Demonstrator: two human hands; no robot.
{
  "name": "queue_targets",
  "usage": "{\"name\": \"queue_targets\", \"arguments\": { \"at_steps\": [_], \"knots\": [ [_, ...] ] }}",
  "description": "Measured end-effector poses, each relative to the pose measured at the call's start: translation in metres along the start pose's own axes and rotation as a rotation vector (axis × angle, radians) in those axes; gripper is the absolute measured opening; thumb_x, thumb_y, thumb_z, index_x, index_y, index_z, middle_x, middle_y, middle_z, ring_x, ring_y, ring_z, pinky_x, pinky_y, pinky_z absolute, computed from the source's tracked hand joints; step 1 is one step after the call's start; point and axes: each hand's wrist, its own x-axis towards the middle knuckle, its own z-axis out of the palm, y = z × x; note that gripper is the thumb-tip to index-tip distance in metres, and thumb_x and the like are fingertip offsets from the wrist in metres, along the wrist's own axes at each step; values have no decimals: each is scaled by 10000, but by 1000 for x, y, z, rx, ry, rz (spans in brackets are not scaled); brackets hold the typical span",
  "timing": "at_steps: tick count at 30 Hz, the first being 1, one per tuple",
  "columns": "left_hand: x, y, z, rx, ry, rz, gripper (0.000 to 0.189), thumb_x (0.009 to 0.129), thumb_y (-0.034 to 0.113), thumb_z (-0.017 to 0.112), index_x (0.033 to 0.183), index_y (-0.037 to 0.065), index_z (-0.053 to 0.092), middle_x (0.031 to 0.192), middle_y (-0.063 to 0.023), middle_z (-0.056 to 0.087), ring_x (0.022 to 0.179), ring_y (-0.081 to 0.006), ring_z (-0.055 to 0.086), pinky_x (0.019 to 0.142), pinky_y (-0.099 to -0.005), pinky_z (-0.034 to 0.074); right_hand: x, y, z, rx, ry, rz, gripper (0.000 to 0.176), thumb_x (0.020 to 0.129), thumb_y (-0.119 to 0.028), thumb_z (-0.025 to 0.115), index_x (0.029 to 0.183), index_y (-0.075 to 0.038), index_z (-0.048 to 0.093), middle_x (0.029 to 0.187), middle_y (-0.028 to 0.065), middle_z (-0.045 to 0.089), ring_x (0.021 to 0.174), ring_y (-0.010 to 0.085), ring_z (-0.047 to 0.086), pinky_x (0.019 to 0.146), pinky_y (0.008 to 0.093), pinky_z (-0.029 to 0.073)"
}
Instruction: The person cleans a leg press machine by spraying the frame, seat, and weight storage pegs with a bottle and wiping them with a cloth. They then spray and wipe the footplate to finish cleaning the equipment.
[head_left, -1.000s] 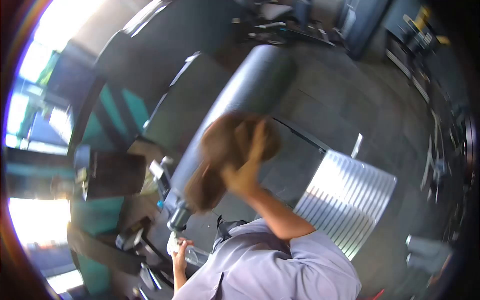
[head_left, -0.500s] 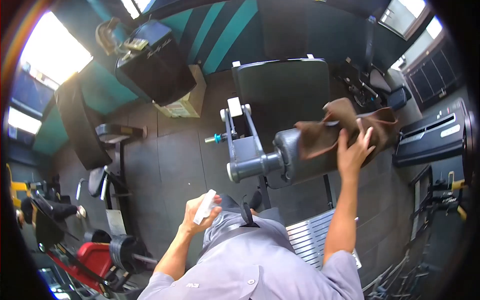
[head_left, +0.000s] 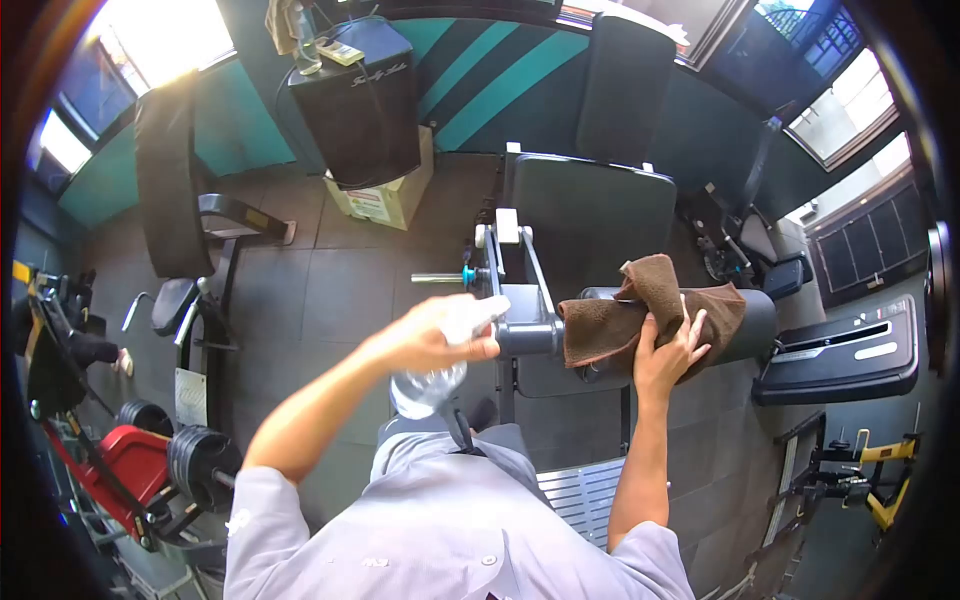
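Note:
My left hand (head_left: pixel 425 338) is closed round the neck of a clear spray bottle (head_left: pixel 425 388) with a white spray head (head_left: pixel 474 318), held beside the machine's grey metal arm (head_left: pixel 530 338). Under my right hand (head_left: pixel 668 355) a brown towel (head_left: pixel 610 328) lies bunched over the black roller pad (head_left: pixel 752 325). The fingers are partly spread over the towel's folds, with the thumb on its left side. Part of the pad is hidden by the cloth. Just behind it is a wide black padded board (head_left: pixel 595 210) of the same machine.
A black speaker-like box (head_left: pixel 355 115) stands on a carton (head_left: pixel 385 200) at the back left. To the left are a padded bench machine (head_left: pixel 165 190) and weight plates (head_left: pixel 195 465). A slatted metal footplate (head_left: pixel 580 495) sits below me, and a black machine (head_left: pixel 840 350) at right.
My left hand has risen and moved right with the spray bottle, towards the metal arm. The towel has settled lower over the roller pad under my right hand. The view has shifted.

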Motion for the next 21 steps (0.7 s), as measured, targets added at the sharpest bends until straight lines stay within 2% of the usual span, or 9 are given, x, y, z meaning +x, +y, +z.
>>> {"name": "queue_targets", "arguments": {
  "at_steps": [1,2,3,6,7,12,16,19,21],
  "knots": [
    [7,0,-17,-71,-89,24,544,942,432,606,1320,52,516,1041,-160,630,1040,-349,618,908,-437,492,-1,0,1,0,0,-9,578,904,-346,611,1343,21,536,1425,99,532,1443,408,288,1103,726,120],
    [21,-12,-23,33,-81,91,624,954,463,581,1388,26,477,1219,-201,625,1156,-361,589,992,-429,462,-1,1,2,-1,5,-16,572,904,-346,610,1336,23,543,1422,93,534,1444,407,288,1102,727,119],
    [30,-33,-28,-60,-145,127,636,961,482,584,1397,26,507,1164,-155,641,1069,-281,587,961,-383,462,-1,2,2,-4,10,-20,566,904,-345,610,1329,25,550,1420,87,537,1444,406,288,1102,727,118],
    [55,-40,-40,-40,-348,21,636,959,480,590,1406,35,505,1428,-174,526,1291,-284,509,1085,-382,380,-1,-2,1,24,48,-24,524,901,-342,604,1272,28,599,1426,76,533,1443,423,282,1096,735,118],
    [64,-36,-41,-27,-396,51,643,951,487,601,1400,35,512,1419,-167,533,1295,-275,501,1089,-386,380,-1,-2,1,36,61,-30,517,900,-342,602,1261,27,609,1429,75,530,1443,426,280,1094,737,119],
    [93,-48,-26,-48,-535,-99,664,928,523,621,1406,74,518,1408,-142,547,1294,-262,501,1091,-380,377,0,-1,0,13,45,-65,493,888,-342,586,1227,12,633,1431,78,526,1445,429,276,1085,749,111],
    [101,-53,-25,-6,-594,-167,703,887,587,631,1420,145,516,1327,-151,593,1184,-274,569,893,-397,522,2,0,-1,37,45,-71,479,884,-362,567,1192,-6,657,1414,93,539,1443,436,277,1079,757,96],
    [106,-45,-29,75,-653,-300,667,910,584,611,1419,162,521,1336,-135,608,1209,-277,567,1034,-386,427,2,0,1,43,49,-70,488,889,-378,555,1184,-4,662,1402,101,549,1441,439,278,1080,755,92],
    [110,-47,-29,113,-669,-287,663,909,595,603,1418,178,522,1322,-137,616,1197,-284,576,1019,-393,438,2,0,0,38,44,-66,498,894,-386,548,1187,1,661,1397,101,555,1441,439,279,1082,752,90]
  ]
}}
